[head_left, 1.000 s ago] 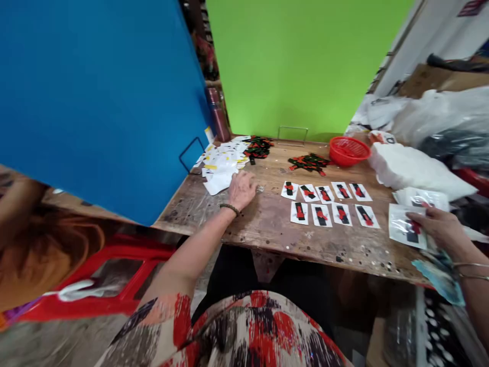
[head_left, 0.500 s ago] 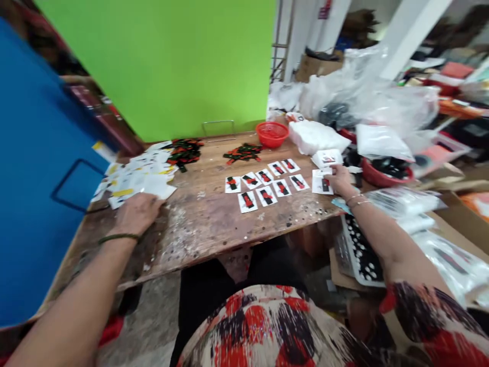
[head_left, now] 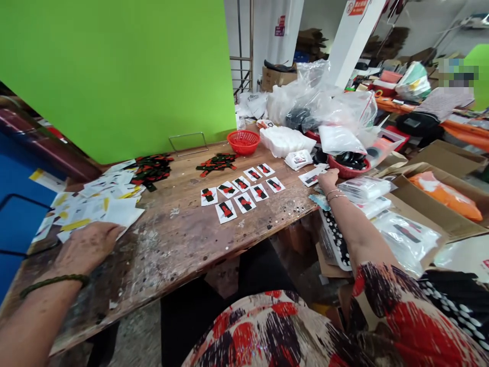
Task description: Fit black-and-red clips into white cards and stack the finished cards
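My left hand (head_left: 86, 247) is at the left of the wooden table, fingers closed at the edge of a white packet (head_left: 128, 211) on top of a heap of white and yellow packets (head_left: 87, 196). My right hand (head_left: 327, 179) reaches to the table's right edge, fingers closed on a white card (head_left: 311, 176) with a dark strip on it. Between the hands, several white cards (head_left: 244, 202) bearing black-and-red pieces lie in two rows. Behind them are two piles of black-and-red pieces (head_left: 153, 168). A small stack of cards (head_left: 298, 159) lies beyond my right hand.
A red basket (head_left: 243, 142) and a white foam-like bundle (head_left: 284, 141) stand at the back. Plastic bags, a red basin (head_left: 349, 171) and cardboard boxes (head_left: 439, 196) crowd the right. A green panel (head_left: 126, 66) rises behind the table. Another person (head_left: 446, 99) is far right.
The view has swung to the right, so the table and both hands appear farther left. My right hand stays at the card by the right edge; my left hand stays at the packet heap.
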The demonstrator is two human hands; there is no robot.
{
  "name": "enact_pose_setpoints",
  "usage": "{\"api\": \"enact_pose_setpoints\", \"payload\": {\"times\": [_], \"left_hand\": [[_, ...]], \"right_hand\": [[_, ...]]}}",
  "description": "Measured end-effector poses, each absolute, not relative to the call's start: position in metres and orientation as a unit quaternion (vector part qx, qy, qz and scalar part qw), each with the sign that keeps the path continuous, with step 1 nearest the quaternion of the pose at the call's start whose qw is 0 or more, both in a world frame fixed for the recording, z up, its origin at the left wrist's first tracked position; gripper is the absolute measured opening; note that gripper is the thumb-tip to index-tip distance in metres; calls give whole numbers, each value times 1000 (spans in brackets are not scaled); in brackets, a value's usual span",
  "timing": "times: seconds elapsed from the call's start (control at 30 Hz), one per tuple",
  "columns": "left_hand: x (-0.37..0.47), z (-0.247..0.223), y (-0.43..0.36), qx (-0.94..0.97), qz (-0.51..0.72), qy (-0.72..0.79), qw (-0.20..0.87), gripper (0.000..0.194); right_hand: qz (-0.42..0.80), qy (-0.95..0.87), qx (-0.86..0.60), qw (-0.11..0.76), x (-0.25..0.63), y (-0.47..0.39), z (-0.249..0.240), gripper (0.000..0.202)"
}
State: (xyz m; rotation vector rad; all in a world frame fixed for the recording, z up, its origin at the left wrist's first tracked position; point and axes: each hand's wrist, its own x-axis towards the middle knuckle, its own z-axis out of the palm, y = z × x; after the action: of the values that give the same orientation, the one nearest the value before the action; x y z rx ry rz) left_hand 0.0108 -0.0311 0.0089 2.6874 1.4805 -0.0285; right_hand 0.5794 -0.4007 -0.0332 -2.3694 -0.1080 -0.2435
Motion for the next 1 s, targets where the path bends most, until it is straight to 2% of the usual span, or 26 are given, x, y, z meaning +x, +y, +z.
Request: {"api": "enact_pose_setpoints", "payload": {"times": [0.13,0.3,0.4,0.53,0.63,0.77,0.87,0.93,1.0], "left_hand": [[13,10,-39,901,-12,434,-18,36],[19,12,-52,886,-69,453,-77,40],[25,16,-53,873,-108,469,-81,39],[33,21,-50,864,-113,484,-78,48],[35,22,-47,863,-107,488,-71,50],[34,20,-40,869,-50,491,-43,48],[31,22,-38,882,17,470,18,43],[27,24,-40,874,93,467,94,38],[21,24,-42,854,136,493,98,31]], "right_hand": [[-95,-92,-931,341,566,-408,-24,58],[-138,-232,-949,162,512,-446,-36,49],[-141,-265,-947,114,482,-461,-51,37],[-166,-296,-936,94,466,-463,-56,32],[-131,-318,-935,85,462,-454,-47,27],[-90,-388,-907,136,444,-429,-39,17],[-79,-435,-882,165,427,-410,-36,18],[-92,-446,-880,134,420,-406,-35,21],[-120,-454,-878,86,421,-408,-33,25]]}}
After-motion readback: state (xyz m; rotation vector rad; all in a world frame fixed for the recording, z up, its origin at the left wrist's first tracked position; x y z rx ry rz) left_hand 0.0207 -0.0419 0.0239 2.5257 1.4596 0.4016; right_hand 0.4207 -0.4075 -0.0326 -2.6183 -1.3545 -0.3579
